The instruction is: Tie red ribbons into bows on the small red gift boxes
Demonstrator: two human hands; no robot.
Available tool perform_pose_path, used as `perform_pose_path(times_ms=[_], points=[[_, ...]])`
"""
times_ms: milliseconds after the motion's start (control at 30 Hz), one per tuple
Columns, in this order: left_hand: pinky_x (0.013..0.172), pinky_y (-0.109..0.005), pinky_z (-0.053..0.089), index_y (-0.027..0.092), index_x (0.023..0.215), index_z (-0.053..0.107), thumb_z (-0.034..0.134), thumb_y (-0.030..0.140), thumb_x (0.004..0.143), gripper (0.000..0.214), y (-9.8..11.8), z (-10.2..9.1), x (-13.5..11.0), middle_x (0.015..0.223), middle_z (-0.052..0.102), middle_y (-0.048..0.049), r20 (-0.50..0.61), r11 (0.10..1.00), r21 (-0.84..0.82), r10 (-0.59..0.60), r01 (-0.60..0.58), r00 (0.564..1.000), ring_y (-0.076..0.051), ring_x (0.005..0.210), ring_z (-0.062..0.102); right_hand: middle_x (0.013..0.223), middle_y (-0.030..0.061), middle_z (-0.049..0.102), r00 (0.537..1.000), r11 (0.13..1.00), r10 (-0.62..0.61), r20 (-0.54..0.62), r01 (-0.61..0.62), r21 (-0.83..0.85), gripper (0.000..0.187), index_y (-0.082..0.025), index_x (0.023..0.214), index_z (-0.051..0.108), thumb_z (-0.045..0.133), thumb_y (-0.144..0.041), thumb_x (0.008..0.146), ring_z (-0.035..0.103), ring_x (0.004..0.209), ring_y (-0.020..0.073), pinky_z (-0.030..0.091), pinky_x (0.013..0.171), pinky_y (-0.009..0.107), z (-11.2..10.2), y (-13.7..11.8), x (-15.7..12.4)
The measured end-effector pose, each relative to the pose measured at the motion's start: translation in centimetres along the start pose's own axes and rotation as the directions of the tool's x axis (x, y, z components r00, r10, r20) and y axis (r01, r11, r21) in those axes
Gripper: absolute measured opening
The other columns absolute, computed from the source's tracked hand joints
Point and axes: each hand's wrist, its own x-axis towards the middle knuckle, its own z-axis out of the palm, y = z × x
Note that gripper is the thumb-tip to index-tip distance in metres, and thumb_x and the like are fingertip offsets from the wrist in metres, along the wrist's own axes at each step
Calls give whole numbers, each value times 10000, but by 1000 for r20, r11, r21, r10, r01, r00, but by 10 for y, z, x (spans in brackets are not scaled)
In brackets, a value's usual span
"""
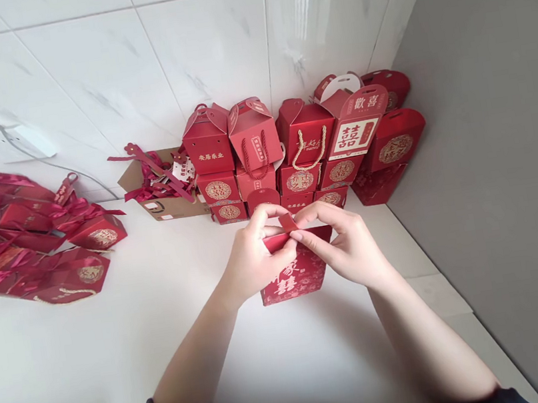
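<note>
A small red paper gift box (296, 277) with gold characters stands on the white table (120, 358) in the middle of the view. My left hand (252, 258) grips its top left side, fingers pinched on a red flap. My right hand (351, 243) pinches the same top flap from the right. The upper part of the box is hidden behind my fingers.
Folded red gift boxes (292, 151) are stacked against the tiled wall behind. An open cardboard carton (161, 190) with red ribbons sits to their left. A heap of flat red boxes and ribbons (26, 238) lies at far left. A grey wall (515, 191) bounds the right.
</note>
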Motion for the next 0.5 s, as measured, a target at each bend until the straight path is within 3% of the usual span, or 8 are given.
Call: perform_pose_path(times_ms=[167, 300, 367, 500], points=[[714, -241, 537, 206, 1056, 534, 622, 172, 845, 231, 0, 0, 1, 817, 732, 0, 31, 998, -58, -10, 12, 999, -142, 740, 698, 821, -16, 667, 975, 943, 218, -36, -201, 266, 96, -213, 841, 634, 692, -287, 863, 632, 710, 117, 505, 644, 237, 0, 2, 1], [668, -234, 508, 197, 1006, 561, 601, 201, 866, 146, -1, -1, 3, 787, 714, 8, 53, 996, -68, -46, 49, 998, -135, 713, 670, 781, -22, 666, 970, 942, 223, -94, -190, 277, 95, -209, 810, 645, 723, -260, 831, 634, 705, 112, 513, 647, 225, 1, 2, 3], [658, -228, 487, 192, 928, 598, 596, 233, 874, 68, -1, -2, 3, 799, 700, 9, 53, 999, -13, -50, 51, 997, -130, 727, 646, 781, -22, 665, 969, 950, 217, -117, -182, 254, 92, -210, 806, 647, 728, -249, 824, 634, 705, 111, 517, 654, 225, 2, 1, 3], [658, -224, 453, 186, 820, 653, 594, 263, 874, 111, -1, -4, 3, 774, 662, 18, 34, 995, 104, -7, 3, 999, -117, 715, 584, 782, -20, 657, 967, 961, 212, -143, -179, 213, 90, -212, 811, 649, 731, -246, 822, 626, 702, 109, 513, 662, 226, 4, 1, 1]])
